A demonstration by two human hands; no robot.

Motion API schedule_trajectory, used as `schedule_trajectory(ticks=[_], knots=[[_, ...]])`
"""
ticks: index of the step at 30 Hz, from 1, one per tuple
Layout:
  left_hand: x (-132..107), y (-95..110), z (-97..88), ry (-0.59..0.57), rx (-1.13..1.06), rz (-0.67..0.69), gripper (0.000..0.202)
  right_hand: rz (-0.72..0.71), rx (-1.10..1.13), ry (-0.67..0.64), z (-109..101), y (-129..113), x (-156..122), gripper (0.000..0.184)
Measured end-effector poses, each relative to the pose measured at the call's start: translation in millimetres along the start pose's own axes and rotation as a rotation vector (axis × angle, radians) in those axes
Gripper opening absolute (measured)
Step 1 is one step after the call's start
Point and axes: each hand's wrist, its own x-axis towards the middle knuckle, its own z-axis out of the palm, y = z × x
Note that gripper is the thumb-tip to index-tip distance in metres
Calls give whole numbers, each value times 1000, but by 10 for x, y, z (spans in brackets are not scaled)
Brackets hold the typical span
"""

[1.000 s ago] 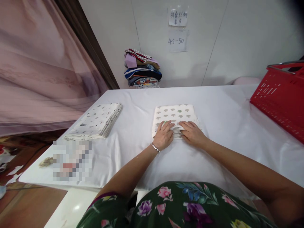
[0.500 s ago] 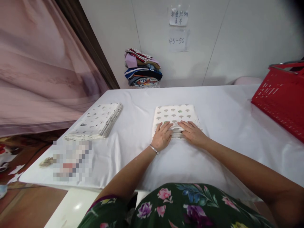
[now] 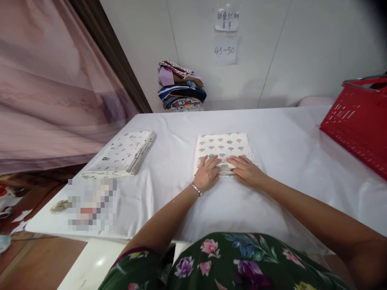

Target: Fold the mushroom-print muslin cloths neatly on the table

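A folded white cloth [image 3: 225, 143] printed with grey and green mushroom shapes lies on the table in front of me. My left hand [image 3: 207, 174] rests on its near left part, fingers stretched over the top and the thumb side by the layered near edge. On the right of that edge lies my right hand [image 3: 246, 171], with its fingers also laid flat on the cloth. Between the two hands several stacked layers show at the near fold. What the thumbs do at the edge is partly hidden.
Another folded white cloth [image 3: 121, 153] with small dark prints lies at the left. Near it are a blurred-out item [image 3: 92, 205] and a beige bundle [image 3: 59, 206]. A red basket [image 3: 358, 125] stands at the right. Folded fabrics [image 3: 182, 86] are piled beyond the white table's [image 3: 284, 137] far edge.
Almost nothing differs. Both hands stay on the folded cloth, with only a very slight shift of the fingers.
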Motion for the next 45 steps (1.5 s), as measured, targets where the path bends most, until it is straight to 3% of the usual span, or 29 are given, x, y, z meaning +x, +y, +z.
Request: schedule_trajectory(ticks=[7,21,27,31,37,45], knots=[[35,-7,-34,-68,-22,-2,13,32,-27,-11,35,-12,3,23],[-61,-40,0,30,77,-48,21,172,66,-66,5,14,92,23],[-31,72,33,22,61,41,20,243,54,-68,26,21,129,23],[22,109,60,-15,83,6,14,208,4,-68,49,3,142,25],[116,131,85,-46,126,46,24,133,-43,-67,26,-43,122,27],[185,85,-90,-118,17,51,16,151,-16,-74,-105,-134,85,14]])
